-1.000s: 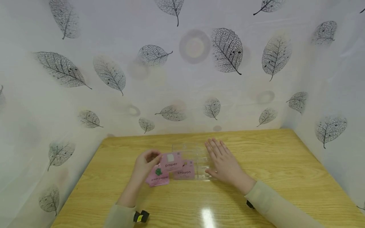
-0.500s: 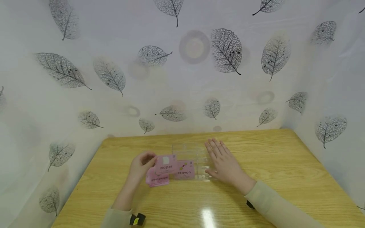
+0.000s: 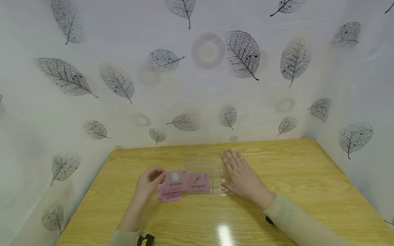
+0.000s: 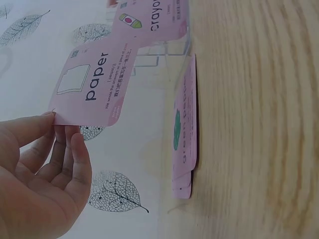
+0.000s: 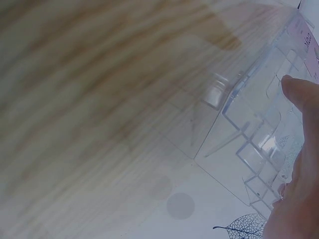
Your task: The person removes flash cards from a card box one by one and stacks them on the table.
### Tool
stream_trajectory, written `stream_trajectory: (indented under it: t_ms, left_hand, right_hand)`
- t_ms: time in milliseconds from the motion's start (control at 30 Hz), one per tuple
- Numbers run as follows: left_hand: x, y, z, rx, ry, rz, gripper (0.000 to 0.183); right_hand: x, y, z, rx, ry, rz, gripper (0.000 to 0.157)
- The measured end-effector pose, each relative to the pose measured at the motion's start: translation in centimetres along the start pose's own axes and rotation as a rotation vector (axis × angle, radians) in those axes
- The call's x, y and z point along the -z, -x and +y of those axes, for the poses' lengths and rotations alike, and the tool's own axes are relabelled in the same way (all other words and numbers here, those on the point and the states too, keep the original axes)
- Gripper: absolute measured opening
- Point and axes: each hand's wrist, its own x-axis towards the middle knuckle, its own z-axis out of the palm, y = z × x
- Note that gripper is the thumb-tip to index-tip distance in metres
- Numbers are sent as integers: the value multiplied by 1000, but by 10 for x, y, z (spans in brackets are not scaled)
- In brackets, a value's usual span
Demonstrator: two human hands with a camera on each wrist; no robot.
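Thumb and fingers of my left hand [image 3: 147, 182] pinch the edge of a pink word card [image 4: 94, 89] printed "paper". It is held above a small stack of pink cards topped by a "green pepper" card [image 4: 183, 127], partly covering it in the head view. A "crayon" card [image 3: 198, 184] sits at the left front part of a clear plastic compartment box [image 3: 198, 159]. My right hand [image 3: 244, 176] rests on the box's right side, fingers straight and thumb apart. In the right wrist view the box's clear walls [image 5: 224, 129] show beside the thumb.
The box and cards are on a wooden table [image 3: 191, 222]. Behind it and along both sides hangs a pale leaf-patterned curtain [image 3: 197, 85]. Dark bands with small devices [image 3: 145, 240] are on the wrists.
My left hand has carried the "paper" card left and towards me, from beside the "crayon" card to over the "green pepper" stack. More of the "crayon" card shows. The right hand stays put.
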Motion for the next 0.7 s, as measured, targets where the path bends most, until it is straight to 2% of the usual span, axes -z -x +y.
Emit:
stream_trajectory:
  t_ms: [200,700]
  left_hand:
    - [3,3,-4,-3,8,0,12]
    - [5,5,-17,52,17,32,13]
  right_hand:
    - [0,0,1,4,13,1,112]
    - [0,1,1,0,-14,-1,113]
